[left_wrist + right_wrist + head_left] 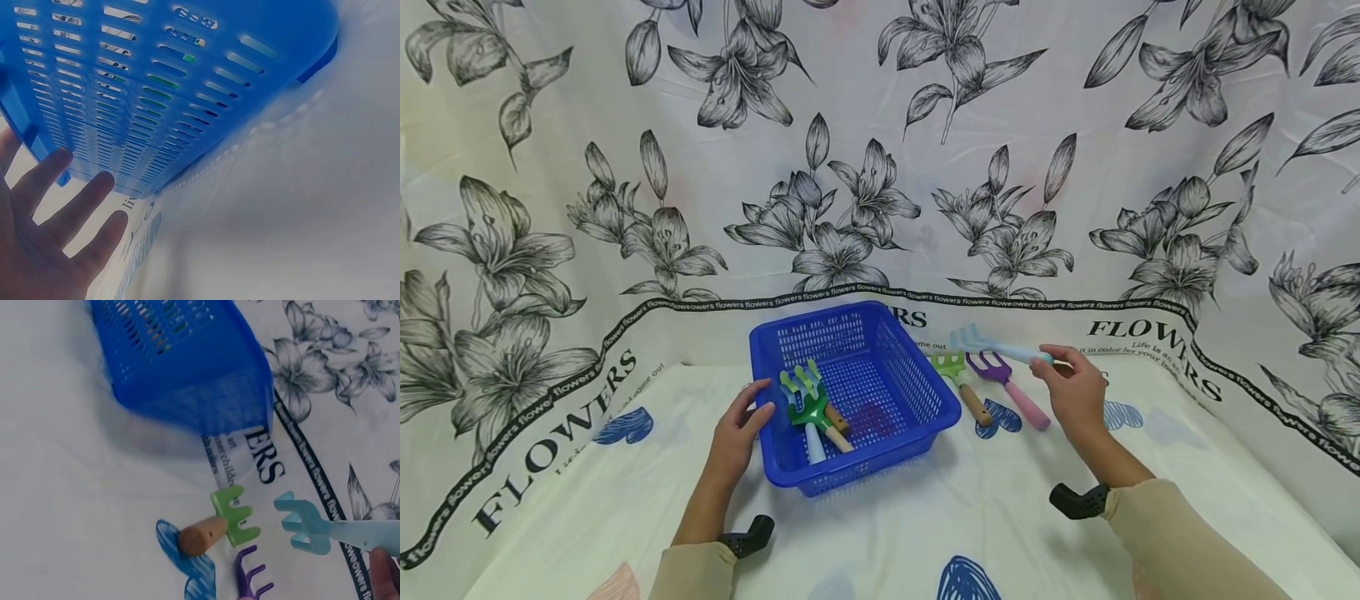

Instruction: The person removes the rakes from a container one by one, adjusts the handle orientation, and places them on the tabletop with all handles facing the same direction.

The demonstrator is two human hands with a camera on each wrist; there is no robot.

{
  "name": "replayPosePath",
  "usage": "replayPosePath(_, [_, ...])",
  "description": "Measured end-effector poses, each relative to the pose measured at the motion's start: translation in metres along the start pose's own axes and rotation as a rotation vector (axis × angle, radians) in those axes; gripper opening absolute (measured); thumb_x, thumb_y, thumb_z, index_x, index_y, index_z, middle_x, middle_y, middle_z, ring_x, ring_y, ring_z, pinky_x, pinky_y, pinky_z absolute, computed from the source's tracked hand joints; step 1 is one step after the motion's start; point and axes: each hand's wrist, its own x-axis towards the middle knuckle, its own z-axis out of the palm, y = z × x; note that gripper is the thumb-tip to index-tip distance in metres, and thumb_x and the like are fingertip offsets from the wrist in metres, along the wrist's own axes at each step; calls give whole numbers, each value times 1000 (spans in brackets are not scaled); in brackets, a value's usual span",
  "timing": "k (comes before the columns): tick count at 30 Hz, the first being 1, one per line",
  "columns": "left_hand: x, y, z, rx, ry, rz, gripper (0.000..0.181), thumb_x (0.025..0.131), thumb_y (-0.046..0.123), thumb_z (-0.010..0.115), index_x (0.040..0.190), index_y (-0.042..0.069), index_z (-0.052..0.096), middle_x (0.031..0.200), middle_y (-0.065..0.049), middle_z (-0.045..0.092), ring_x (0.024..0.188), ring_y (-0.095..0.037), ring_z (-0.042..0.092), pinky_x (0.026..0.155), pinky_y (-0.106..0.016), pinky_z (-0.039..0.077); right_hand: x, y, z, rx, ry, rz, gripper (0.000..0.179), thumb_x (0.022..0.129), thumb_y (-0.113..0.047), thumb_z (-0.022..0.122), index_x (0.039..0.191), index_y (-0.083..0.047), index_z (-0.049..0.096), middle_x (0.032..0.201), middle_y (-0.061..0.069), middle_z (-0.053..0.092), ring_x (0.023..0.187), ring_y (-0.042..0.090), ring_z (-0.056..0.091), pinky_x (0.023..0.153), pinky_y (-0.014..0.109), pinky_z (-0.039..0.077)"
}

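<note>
My left hand (735, 429) holds the left rim of a blue plastic basket (940, 400); in the left wrist view several fingers (94, 194) spread outside its slotted wall. My right hand (1075, 392) pinches the handle end of a light blue toy hand rake (1011, 350), its tines pointing left above the cloth. Under it lie a light green rake (951, 367) with a wooden handle and a purple rake (992, 369) with a pink handle. Inside the basket, a green rake (811, 408) overlaps other small rakes, one with a pale blue handle (814, 444).
A white cloth (865, 542) with blue and pink heart prints covers the table. Behind it hangs a curtain (865, 100) with black flower drawings and a dark lettered band. Both wrists carry black camera mounts (1078, 502).
</note>
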Motion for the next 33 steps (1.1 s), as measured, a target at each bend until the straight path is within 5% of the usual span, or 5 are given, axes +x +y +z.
replayPosePath(4, [1, 0, 0, -1, 2, -3, 57, 98, 48, 51, 147, 22, 40, 157, -10, 28, 134, -42, 38, 102, -57, 36, -1, 10, -6, -16, 34, 13, 34, 95, -24, 65, 122, -4, 62, 116, 9, 63, 84, -1, 65, 89, 22, 49])
replayPosePath(11, [1, 0, 1, 9, 6, -15, 60, 96, 51, 52, 148, 23, 40, 157, -9, 28, 134, -42, 38, 102, -57, 36, -2, 26, -14, -41, 96, 37, 33, 94, -21, 66, 122, -2, 63, 112, 13, 66, 77, -8, 63, 71, 9, 47])
replayPosePath(17, [1, -1, 0, 6, 8, -4, 58, 97, 49, 51, 147, 23, 40, 157, -9, 28, 134, -42, 38, 102, -57, 36, -1, 37, -19, -80, 153, 75, 31, 94, -22, 67, 120, -5, 65, 108, 12, 69, 73, -11, 60, 57, 13, 43])
replayPosePath(33, [-1, 0, 0, 5, 7, -13, 58, 96, 50, 52, 147, 24, 40, 158, -7, 27, 135, -42, 38, 103, -57, 36, 2, 57, -35, -128, 217, 142, 33, 95, -22, 64, 123, -4, 64, 115, 12, 65, 71, -13, 57, 51, 15, 45])
